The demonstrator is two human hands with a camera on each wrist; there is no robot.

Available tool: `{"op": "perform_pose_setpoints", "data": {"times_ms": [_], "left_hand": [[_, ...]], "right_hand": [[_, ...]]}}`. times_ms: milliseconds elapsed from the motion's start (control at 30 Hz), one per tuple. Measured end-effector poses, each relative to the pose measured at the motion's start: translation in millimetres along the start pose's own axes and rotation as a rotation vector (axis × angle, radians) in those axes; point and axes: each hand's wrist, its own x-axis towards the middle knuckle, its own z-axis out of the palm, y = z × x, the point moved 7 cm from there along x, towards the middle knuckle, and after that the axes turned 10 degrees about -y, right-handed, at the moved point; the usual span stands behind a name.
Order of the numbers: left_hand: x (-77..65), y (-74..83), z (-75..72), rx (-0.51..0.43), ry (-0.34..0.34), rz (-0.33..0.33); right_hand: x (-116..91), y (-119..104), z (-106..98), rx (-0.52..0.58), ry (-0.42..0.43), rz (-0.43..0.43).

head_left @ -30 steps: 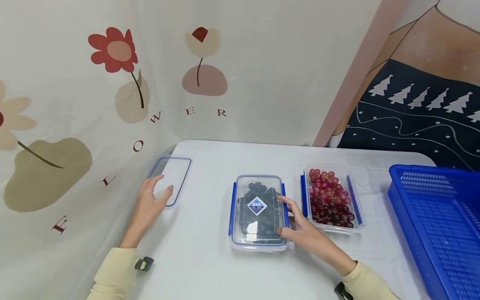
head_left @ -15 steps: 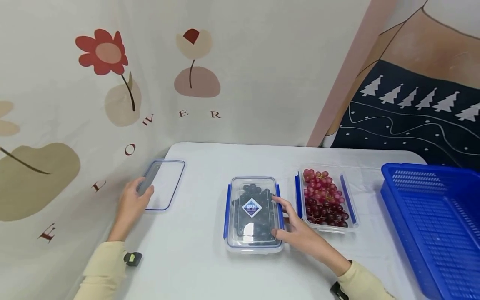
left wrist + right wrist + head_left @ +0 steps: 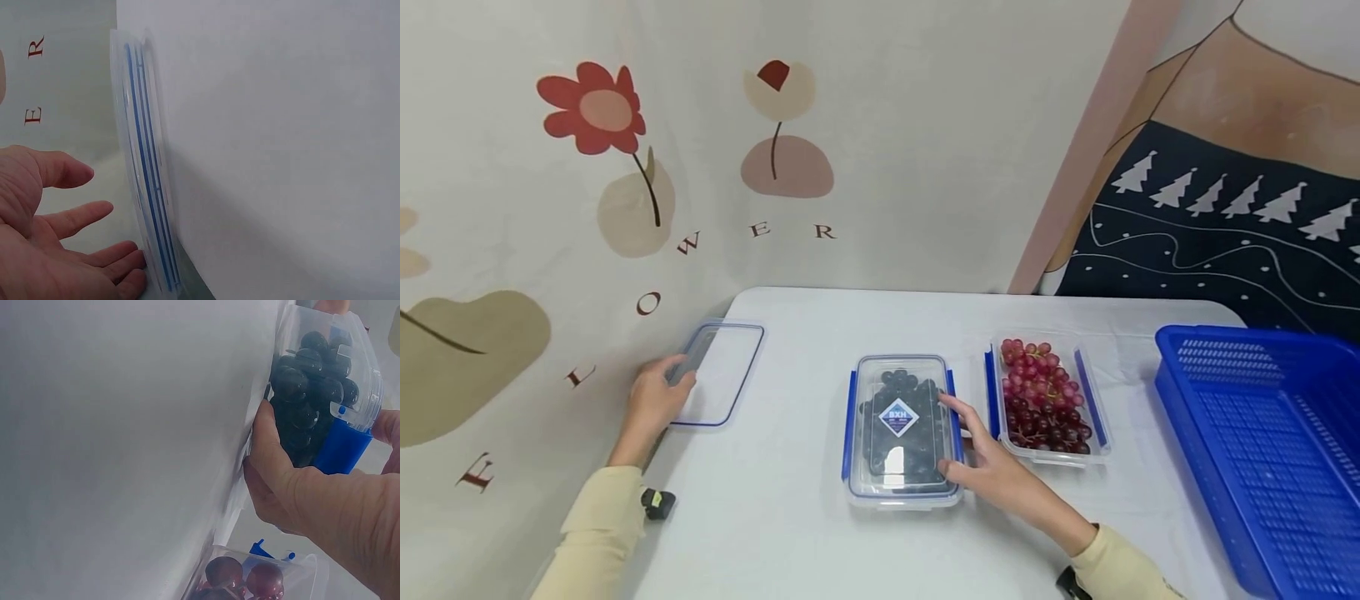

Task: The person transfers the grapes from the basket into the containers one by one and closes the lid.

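Observation:
In the head view a clear lid (image 3: pixel 720 375) with a blue seal lies at the table's left edge. My left hand (image 3: pixel 652 407) is at the lid's left side, thumb and fingers spread apart. In the left wrist view the lid (image 3: pixel 147 162) shows edge-on, with several fingertips right at its side. Mid-table stands a closed clear food container (image 3: pixel 880 492) holding dark grapes (image 3: pixel 290 384). My right hand (image 3: pixel 988 458) grips its right side around the blue latch (image 3: pixel 342 447), two fingertips showing on top. The container's underside is hidden.
Right of the closed container stands an open clear container (image 3: pixel 1101 458) with red grapes (image 3: pixel 1045 375) and darker ones. A blue plastic basket (image 3: pixel 1195 467) stands at the table's right edge. A printed curtain (image 3: pixel 925 167) runs behind and along the left side.
My left hand has shifted left across the lid to its outer edge. The right hand keeps its grip on the container. The whole scene has slid slightly left in the head view.

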Motion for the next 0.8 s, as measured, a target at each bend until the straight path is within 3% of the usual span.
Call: {"op": "perform_pose_setpoints", "data": {"times_ms": [300, 500, 600, 800], "left_hand": [[12.3, -15.9, -0.8, 0.012, -0.049, -0.084], [9.2, -15.6, 0.2, 0.019, -0.027, -0.029], [5.5, -14.8, -4.5, 0.04, 0.016, 0.004], [-5.3, -14.6, -14.7, 0.024, 0.065, 0.012]], "right_hand": [[-1.4, -1.7, -0.1, -0.033, 0.016, -0.003], [-4.4, -2.0, -1.2, -0.034, 0.014, -0.012], [-3.8, -3.1, -0.3, -0.031, 0.006, -0.005], [-1.8, -3.6, 1.3, -0.03, -0.005, 0.003]]}}
